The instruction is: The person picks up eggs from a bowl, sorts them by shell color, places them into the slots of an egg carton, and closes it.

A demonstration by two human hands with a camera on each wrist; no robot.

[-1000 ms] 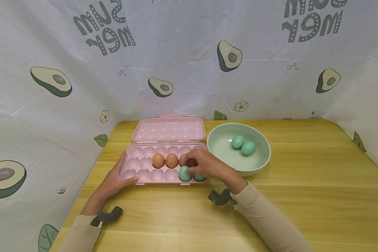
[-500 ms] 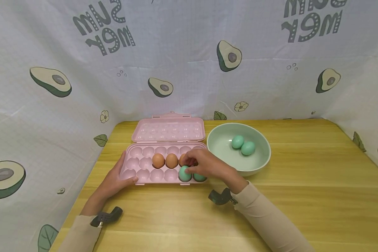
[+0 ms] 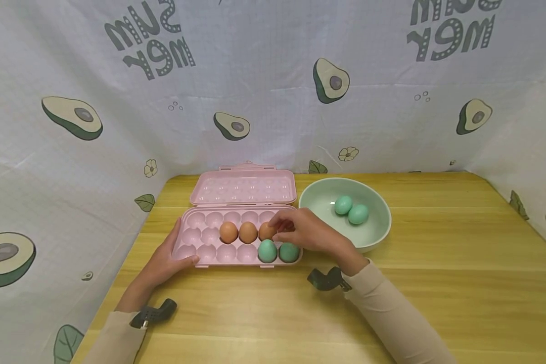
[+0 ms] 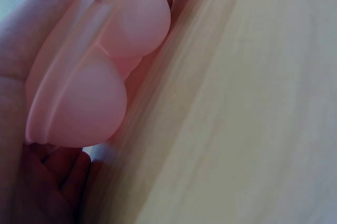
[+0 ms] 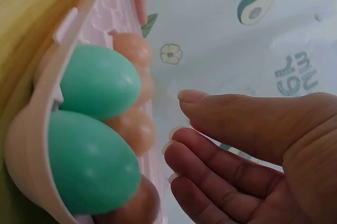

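Note:
In the head view a pink egg carton (image 3: 226, 254) lies with its lid folded back. My left hand (image 3: 164, 260) grips its left end, thumb over the front rim; the left wrist view shows curled fingers below the carton's edge (image 4: 87, 103). Two green eggs (image 3: 267, 251) sit at the right end of the front row. Several brown eggs (image 3: 248, 232) fill the middle row's right part, partly hidden by my right hand (image 3: 309, 230). That hand hovers over them, holding nothing. In the right wrist view its thumb and fingers are apart, clear of the green eggs (image 5: 100, 82).
A pale green bowl (image 3: 382, 225) stands right of the carton, close behind my right hand. Two green eggs (image 3: 351, 209) lie in it. The wooden table (image 3: 437, 242) ends at a white printed cloth (image 3: 273, 101) behind and at the sides.
My right hand has let go of the left green egg in the front row and has risen slightly to the right. My left hand has not moved.

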